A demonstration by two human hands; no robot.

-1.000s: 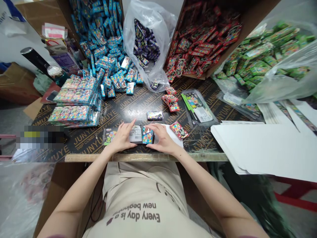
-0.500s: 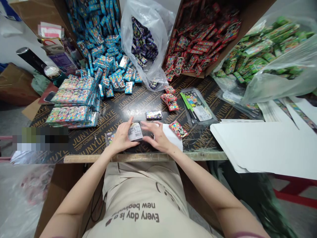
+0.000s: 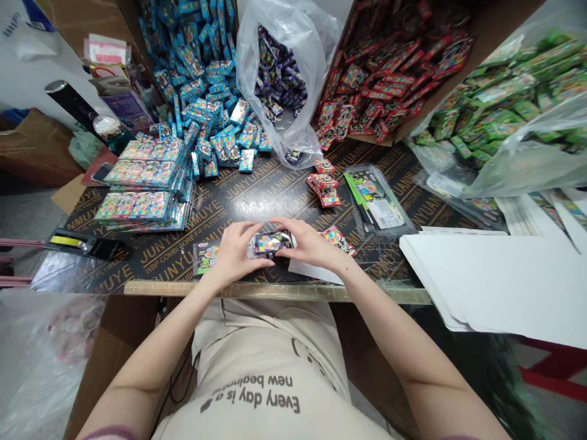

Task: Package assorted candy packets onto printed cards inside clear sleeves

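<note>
Just above the table's front edge, my two hands meet around a small dark purple candy packet (image 3: 270, 243) with a colourful print. My right hand (image 3: 306, 245) grips its right end between thumb and fingers. My left hand (image 3: 237, 252) is closed around a clear-edged, barcode-printed bag, mostly hidden behind the packet and fingers. Whether the packet is inside the bag or on it, I cannot tell. Beside my left hand lies a printed bag (image 3: 205, 258). A red candy packet (image 3: 338, 240) and a white sheet (image 3: 316, 272) are partly covered by my right hand and wrist.
Stacked packed sets (image 3: 137, 205) stand left, near a black tape dispenser (image 3: 87, 244). Behind are blue boxes (image 3: 206, 110), a plastic bag of purple packets (image 3: 316, 116), red packets (image 3: 380, 85) and green packets (image 3: 504, 116). Flat printed bags (image 3: 380, 201) and white cards (image 3: 495, 275) lie right.
My right hand has picked up the purple packet from the table and brought it to the barcode-printed bag in my left hand. The view has shifted slightly.
</note>
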